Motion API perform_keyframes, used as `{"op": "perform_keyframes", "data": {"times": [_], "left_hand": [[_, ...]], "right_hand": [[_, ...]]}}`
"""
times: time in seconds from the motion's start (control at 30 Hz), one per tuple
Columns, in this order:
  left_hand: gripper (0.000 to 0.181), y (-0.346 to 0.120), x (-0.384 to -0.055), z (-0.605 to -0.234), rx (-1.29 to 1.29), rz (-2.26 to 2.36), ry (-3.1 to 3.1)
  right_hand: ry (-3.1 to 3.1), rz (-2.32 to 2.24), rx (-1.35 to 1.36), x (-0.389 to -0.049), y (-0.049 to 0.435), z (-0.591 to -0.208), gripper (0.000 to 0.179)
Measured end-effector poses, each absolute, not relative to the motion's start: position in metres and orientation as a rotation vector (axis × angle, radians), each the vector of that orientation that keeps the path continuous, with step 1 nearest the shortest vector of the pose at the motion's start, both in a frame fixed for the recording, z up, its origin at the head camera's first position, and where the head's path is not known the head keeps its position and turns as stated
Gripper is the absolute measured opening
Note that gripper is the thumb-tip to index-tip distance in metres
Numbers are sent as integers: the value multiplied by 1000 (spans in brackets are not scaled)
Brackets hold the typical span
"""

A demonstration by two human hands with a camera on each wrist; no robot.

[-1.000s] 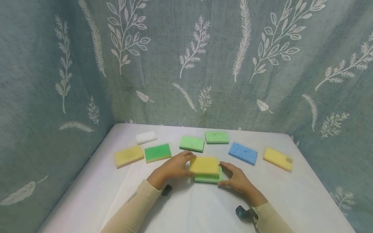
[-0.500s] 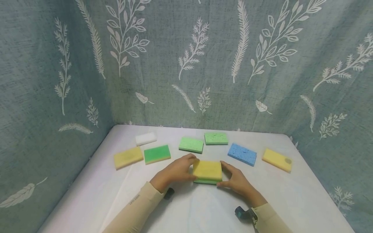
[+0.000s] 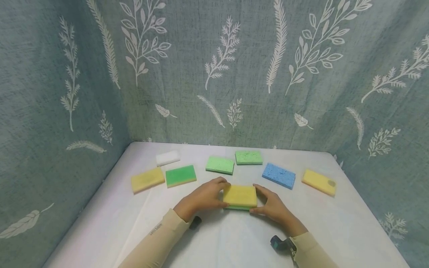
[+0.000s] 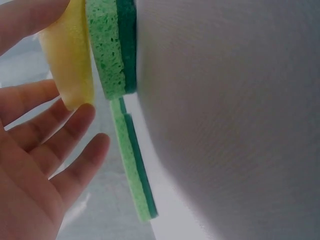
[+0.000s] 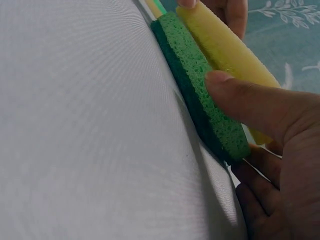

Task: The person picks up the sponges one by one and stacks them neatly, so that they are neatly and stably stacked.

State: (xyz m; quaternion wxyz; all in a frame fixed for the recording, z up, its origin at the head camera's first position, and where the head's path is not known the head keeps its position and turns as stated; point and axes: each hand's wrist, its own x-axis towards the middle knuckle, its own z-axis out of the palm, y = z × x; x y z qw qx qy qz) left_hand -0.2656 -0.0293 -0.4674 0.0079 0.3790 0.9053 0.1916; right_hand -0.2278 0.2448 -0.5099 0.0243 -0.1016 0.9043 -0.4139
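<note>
My left hand (image 3: 207,195) pinches a yellow sponge (image 3: 239,195) by its left end, thumb at the near edge. That yellow sponge lies flat over a green scrub sponge (image 5: 187,60), almost covering it in the head view. From the left wrist, the yellow sponge (image 4: 67,60) shows a narrow gap to the green sponge (image 4: 105,55) along its lower end. My right hand (image 3: 275,206) grips the green sponge's right end, its thumb on the near long side and fingers round the far side. The green sponge's dark scouring layer faces down on the white table (image 3: 335,230).
Around the back lie a white block (image 3: 168,158), a yellow sponge (image 3: 147,180), a darker green sponge (image 3: 181,176), light green sponges (image 3: 219,165), a blue sponge (image 3: 279,175) and a spotted yellow sponge (image 3: 318,182). A leaf-patterned curtain (image 3: 187,93) stands behind the table.
My left hand has brought the yellow sponge right and toward me, until it lines up over the green sponge. The right hand stays almost still at the green sponge's end.
</note>
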Motion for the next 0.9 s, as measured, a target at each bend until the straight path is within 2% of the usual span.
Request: {"op": "perform_keyframes", "data": {"times": [0.27, 0.53, 0.9], "left_hand": [[69, -29, -267, -467, 1159, 596, 2798], [86, -29, -268, -469, 1021, 634, 2713], [87, -29, -270, -472, 970, 648, 2699]], "right_hand": [[2798, -1278, -350, -228, 247, -509, 100], [2790, -1315, -308, -228, 247, -511, 94], [2772, -1363, -314, -229, 248, -513, 89]]}}
